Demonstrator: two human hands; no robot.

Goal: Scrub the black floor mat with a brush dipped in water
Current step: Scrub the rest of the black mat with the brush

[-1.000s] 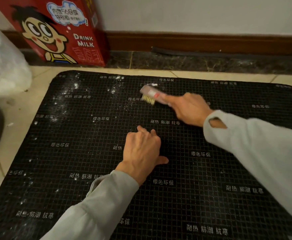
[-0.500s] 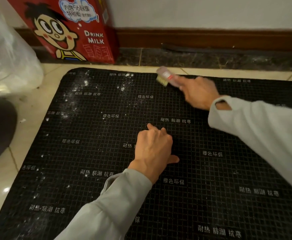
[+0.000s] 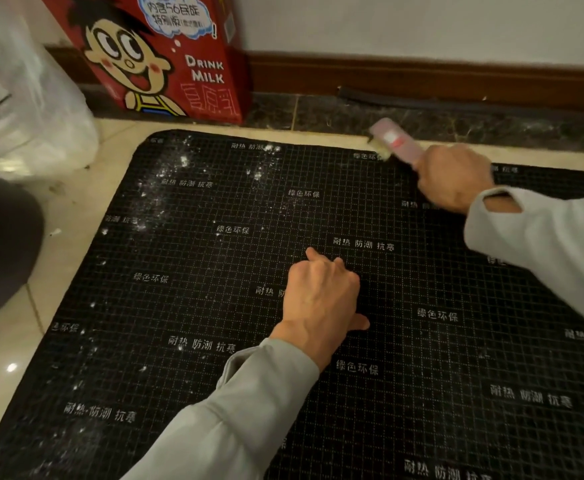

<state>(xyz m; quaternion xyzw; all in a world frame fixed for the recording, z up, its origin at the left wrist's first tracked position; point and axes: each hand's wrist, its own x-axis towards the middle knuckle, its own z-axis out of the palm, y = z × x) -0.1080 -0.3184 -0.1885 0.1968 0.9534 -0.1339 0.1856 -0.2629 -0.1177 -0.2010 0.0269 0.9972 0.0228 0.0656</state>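
Compared with a second ago, the right hand [image 3: 455,178] now sits farther up the mat, and the small pink-backed scrubbing brush [image 3: 392,142] with pale bristles has travelled from the mat's upper middle to its far edge, close to the dark stone strip below the skirting board. Its fingers are clamped around the brush handle, and the bristled head pokes out past the mat's border; motion blur makes it hard to tell whether the bristles touch the surface or hang just above it.

By contrast, the left hand [image 3: 321,296] keeps its place near the centre of the black gridded floor mat [image 3: 457,375], with its fingers curled loosely together and pressing down on the mat, holding nothing.

White powdery residue [image 3: 166,181] is thick in the upper left corner and speckled down the left side, near the red cardboard milk carton box [image 3: 166,53] and the translucent plastic bag [image 3: 24,109]. The stroke seems to have run out to the far edge, so my guess is that much scrubbing remains, mainly on the soiled left part. No water container is in view.
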